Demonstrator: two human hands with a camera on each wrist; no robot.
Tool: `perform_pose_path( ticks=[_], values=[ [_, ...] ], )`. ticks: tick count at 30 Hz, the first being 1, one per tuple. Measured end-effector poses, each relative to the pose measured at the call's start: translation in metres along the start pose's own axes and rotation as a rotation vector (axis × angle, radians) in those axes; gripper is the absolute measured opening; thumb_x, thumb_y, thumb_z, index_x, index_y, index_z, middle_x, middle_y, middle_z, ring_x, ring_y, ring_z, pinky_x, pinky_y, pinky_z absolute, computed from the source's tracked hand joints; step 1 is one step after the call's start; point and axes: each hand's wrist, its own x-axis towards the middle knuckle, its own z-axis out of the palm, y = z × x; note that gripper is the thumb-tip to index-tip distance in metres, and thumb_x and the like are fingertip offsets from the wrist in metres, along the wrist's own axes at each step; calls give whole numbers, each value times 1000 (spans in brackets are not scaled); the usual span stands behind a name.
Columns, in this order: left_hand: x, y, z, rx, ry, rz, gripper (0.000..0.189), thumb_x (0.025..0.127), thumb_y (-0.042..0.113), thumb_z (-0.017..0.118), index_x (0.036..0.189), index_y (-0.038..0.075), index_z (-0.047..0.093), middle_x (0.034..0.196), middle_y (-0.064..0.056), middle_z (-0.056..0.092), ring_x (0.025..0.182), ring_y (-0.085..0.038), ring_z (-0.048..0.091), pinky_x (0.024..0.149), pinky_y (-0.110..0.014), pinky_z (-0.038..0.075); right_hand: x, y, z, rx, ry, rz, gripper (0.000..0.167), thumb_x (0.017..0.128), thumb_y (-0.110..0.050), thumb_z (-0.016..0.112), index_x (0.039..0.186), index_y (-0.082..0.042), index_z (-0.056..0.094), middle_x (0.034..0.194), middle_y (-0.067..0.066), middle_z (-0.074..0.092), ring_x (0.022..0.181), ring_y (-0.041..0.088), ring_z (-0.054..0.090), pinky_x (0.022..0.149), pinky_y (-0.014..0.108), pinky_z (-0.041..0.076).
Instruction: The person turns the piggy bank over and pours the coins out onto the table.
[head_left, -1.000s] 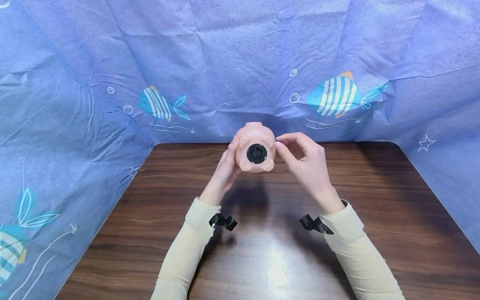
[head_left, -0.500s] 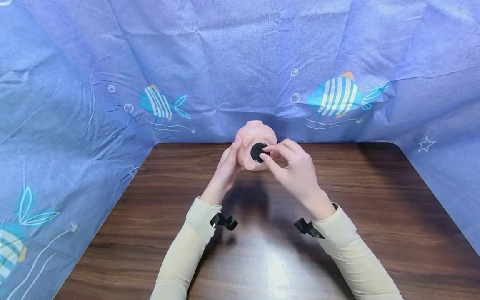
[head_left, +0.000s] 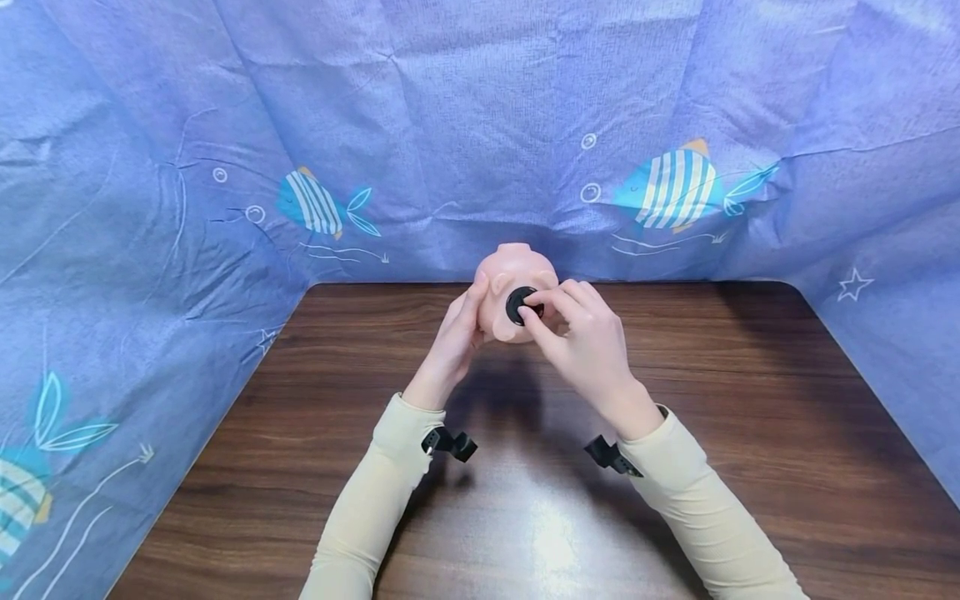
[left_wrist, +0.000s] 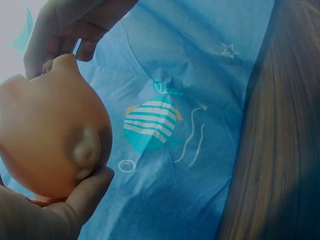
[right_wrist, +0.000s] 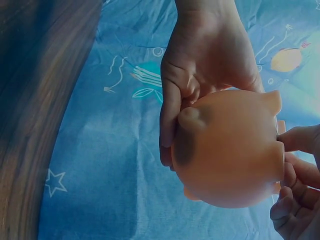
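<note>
A round pink piggy bank [head_left: 517, 265] is held up over the far part of the table, its underside with stubby feet facing the head camera. A black round stopper [head_left: 514, 309] sits in the middle of that underside. My left hand [head_left: 450, 337] grips the bank from the left side, thumb along its body. With thumb and index fingertips, my right hand [head_left: 592, 343] pinches the stopper at its centre, partly covering it. In the left wrist view, the snout side of the piggy bank [left_wrist: 55, 125] shows. The right wrist view has the stopper hidden behind the feet of the bank [right_wrist: 235, 150].
The dark wood-grain table [head_left: 315, 467] lies beneath both hands, its far edge just behind the piggy bank. A blue cloth [head_left: 480, 108] printed with striped fish hangs behind the table and at both sides. Each wrist wears a black strap [head_left: 450, 445] with a small camera.
My right hand has moved left from the bank's side onto the stopper, its fingertips now pinching there. The piggy bank has turned and shifted slightly right in my left hand.
</note>
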Motion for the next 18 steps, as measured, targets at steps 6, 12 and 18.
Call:
perform_pose_path(
  ticks=[6,12,18],
  values=[
    [1,-1,-1,13,-1,-4,92,77,77,68,122,-3,57,90,-1,66,73,-7,63,61,-19,52,0,0,0,10,6,-21,9,85,-7,76,94,-3,77,78,3,62,71,20,51,57,31,44],
    [-1,1,0,29,-8,-10,87,83,72,64,125,-4,58,91,0,68,74,-7,64,62,-19,52,1,-1,-1,8,-2,-44,10,87,-6,70,93,-4,77,80,2,64,72,19,51,56,30,44],
    [-1,0,0,30,-25,-20,69,96,57,52,127,-4,57,94,-1,68,76,-7,65,64,-21,55,2,1,-3,18,-18,-97,9,88,-5,68,93,-4,76,83,3,66,71,20,50,57,29,42]
  ],
)
